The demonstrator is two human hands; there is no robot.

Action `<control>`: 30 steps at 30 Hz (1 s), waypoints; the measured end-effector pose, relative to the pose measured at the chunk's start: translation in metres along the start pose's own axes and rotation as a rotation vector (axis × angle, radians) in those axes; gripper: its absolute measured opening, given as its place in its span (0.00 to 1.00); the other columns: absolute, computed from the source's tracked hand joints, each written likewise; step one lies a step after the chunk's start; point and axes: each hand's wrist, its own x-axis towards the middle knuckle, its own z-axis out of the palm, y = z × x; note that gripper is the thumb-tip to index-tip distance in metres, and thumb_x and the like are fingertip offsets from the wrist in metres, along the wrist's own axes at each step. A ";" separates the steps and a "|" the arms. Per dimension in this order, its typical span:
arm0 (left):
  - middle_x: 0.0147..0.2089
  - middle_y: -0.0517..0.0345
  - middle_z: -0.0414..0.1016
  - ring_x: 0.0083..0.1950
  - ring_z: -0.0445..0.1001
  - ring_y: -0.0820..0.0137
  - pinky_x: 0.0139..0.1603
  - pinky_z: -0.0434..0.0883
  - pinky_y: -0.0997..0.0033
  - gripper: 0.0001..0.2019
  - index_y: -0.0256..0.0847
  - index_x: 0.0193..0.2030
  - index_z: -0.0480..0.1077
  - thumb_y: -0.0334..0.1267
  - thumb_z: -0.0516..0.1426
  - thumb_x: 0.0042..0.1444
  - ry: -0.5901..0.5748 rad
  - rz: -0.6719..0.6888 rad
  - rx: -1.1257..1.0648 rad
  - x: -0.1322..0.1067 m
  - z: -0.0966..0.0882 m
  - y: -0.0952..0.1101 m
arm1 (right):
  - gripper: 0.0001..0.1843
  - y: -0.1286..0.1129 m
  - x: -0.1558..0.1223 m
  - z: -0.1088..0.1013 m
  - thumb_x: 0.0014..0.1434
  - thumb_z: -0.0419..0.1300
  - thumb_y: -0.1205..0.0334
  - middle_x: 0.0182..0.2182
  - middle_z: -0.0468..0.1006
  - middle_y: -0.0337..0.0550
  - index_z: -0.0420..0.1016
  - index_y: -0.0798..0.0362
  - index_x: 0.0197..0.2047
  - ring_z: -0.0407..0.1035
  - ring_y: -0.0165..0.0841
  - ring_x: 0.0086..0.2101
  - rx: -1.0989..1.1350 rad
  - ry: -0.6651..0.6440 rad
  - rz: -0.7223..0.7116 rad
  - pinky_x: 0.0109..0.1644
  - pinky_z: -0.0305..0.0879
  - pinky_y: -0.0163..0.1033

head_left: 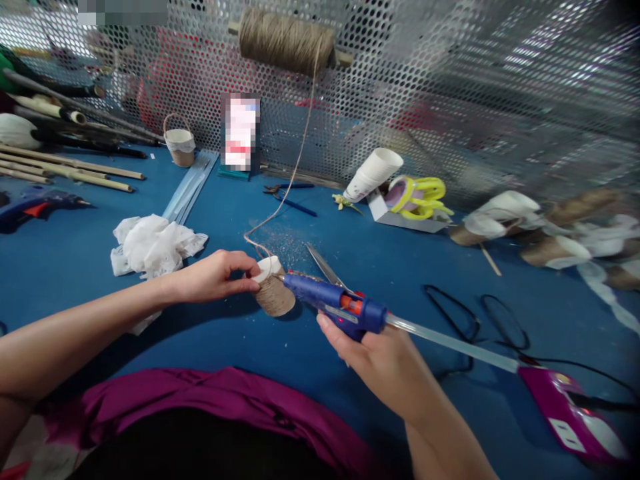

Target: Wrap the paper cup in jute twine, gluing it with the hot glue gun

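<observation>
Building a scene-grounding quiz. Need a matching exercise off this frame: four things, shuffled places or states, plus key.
Things
1. Glue gun with a clear stick
2. Twine spool
3. Twine-wrapped cup at the gun's tip
4. White cloth heap

Places or states
A. High up by the perforated mesh
B. Crumpled on the blue table
C. Held in the right hand
D. Held by the left hand

Pairs: 1-C, 2-A, 3-D, 4-B
</observation>
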 end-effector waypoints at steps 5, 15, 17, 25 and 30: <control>0.35 0.54 0.72 0.35 0.69 0.73 0.37 0.66 0.75 0.07 0.34 0.35 0.68 0.36 0.52 0.57 -0.012 0.039 0.030 0.000 -0.001 -0.004 | 0.17 0.003 -0.002 0.000 0.57 0.52 0.58 0.11 0.66 0.35 0.66 0.49 0.18 0.67 0.31 0.17 -0.014 0.027 0.029 0.21 0.61 0.35; 0.35 0.52 0.73 0.36 0.70 0.73 0.38 0.67 0.74 0.07 0.33 0.35 0.68 0.35 0.52 0.57 -0.014 0.063 0.045 0.000 -0.001 -0.005 | 0.14 -0.001 -0.002 0.001 0.58 0.51 0.60 0.11 0.65 0.34 0.67 0.51 0.22 0.65 0.30 0.17 0.034 -0.007 -0.007 0.20 0.60 0.33; 0.35 0.52 0.73 0.36 0.70 0.73 0.37 0.67 0.74 0.07 0.33 0.35 0.68 0.35 0.52 0.57 -0.020 0.057 0.054 0.000 -0.001 -0.004 | 0.11 -0.001 -0.002 0.002 0.58 0.52 0.60 0.13 0.66 0.34 0.69 0.52 0.26 0.64 0.29 0.16 0.055 -0.015 -0.007 0.20 0.61 0.33; 0.34 0.53 0.72 0.35 0.70 0.73 0.37 0.67 0.75 0.07 0.33 0.35 0.68 0.35 0.52 0.57 -0.004 0.074 0.056 0.000 0.000 -0.004 | 0.12 0.003 -0.002 0.001 0.58 0.52 0.60 0.18 0.73 0.39 0.71 0.52 0.26 0.69 0.32 0.22 0.027 0.010 -0.028 0.23 0.64 0.34; 0.34 0.54 0.72 0.34 0.69 0.74 0.36 0.67 0.75 0.07 0.33 0.34 0.68 0.36 0.52 0.57 -0.011 0.062 0.065 0.000 -0.001 -0.003 | 0.09 -0.002 -0.002 0.002 0.57 0.53 0.60 0.23 0.75 0.40 0.70 0.53 0.30 0.70 0.31 0.23 0.070 0.009 -0.026 0.28 0.67 0.36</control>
